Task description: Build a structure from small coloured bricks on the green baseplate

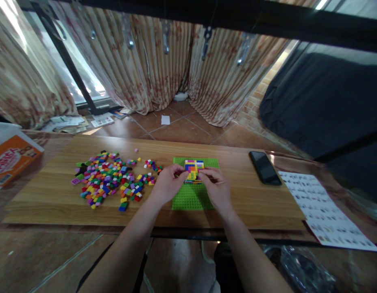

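A small block built of multicoloured toy bricks (194,166) is on a green studded baseplate (191,199). Yellow bricks show on its near side, with red, blue, orange and white ones on top. My left hand (169,184) has its thumb and fingers closed at the block's left side. At the right side, my right hand (217,187) pinches near the yellow bricks. Whether either hand holds a separate loose brick is too small to tell. A large pile of loose toy bricks (107,179) in many colours spreads over the wooden board left of the baseplate.
A black phone (265,168) lies on the wooden board (246,203) to the right. Beyond it, a printed sheet (324,207) overhangs the front edge. An orange and white bag (13,156) stands far left. A dark bar with hanging metal pieces crosses above.
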`<move>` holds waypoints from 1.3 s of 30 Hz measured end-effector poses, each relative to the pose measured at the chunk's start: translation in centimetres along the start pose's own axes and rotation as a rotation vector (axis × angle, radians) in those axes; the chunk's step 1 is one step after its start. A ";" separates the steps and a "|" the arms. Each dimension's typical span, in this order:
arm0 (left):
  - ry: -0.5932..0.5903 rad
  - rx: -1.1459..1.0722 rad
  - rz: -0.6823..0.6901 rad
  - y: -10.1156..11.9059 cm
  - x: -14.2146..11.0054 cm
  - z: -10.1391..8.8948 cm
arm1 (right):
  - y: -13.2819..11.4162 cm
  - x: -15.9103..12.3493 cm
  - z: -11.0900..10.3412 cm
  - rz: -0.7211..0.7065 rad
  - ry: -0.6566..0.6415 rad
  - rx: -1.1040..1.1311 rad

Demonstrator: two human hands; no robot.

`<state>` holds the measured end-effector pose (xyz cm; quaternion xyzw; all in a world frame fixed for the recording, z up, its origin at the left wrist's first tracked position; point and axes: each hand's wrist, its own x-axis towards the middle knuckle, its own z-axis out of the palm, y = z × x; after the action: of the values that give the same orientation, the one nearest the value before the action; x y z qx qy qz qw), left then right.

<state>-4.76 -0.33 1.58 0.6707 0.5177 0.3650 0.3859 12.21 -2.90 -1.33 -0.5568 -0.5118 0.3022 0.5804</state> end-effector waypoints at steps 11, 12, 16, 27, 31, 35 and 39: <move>0.007 -0.014 -0.005 -0.4 0.1 0.3 | 0.1 0.1 1.5 0.218 0.104 0.255; 0.010 -0.016 -0.006 -0.4 0.1 0.3 | 0.1 0.2 1.5 0.230 0.106 0.267; 0.023 -0.010 -0.021 -0.5 0.2 0.4 | 0.0 0.4 1.6 0.258 0.117 0.281; 0.037 0.023 0.000 -0.3 0.1 -1.5 | -0.7 0.2 0.9 0.306 0.148 0.360; 0.146 0.115 -0.069 -1.7 0.7 -4.3 | -0.6 0.0 0.7 0.297 0.168 0.339; 0.289 0.299 -0.164 -2.9 0.4 -8.8 | -0.4 -0.2 0.5 0.303 0.170 0.326; 0.410 0.514 -0.326 -3.6 -0.9 -12.6 | -0.1 -0.2 0.4 0.314 0.159 0.320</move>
<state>-17.63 1.18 3.82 0.5673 0.7592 0.2835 0.1463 11.76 -2.94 -1.30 -0.5524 -0.3171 0.4212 0.6456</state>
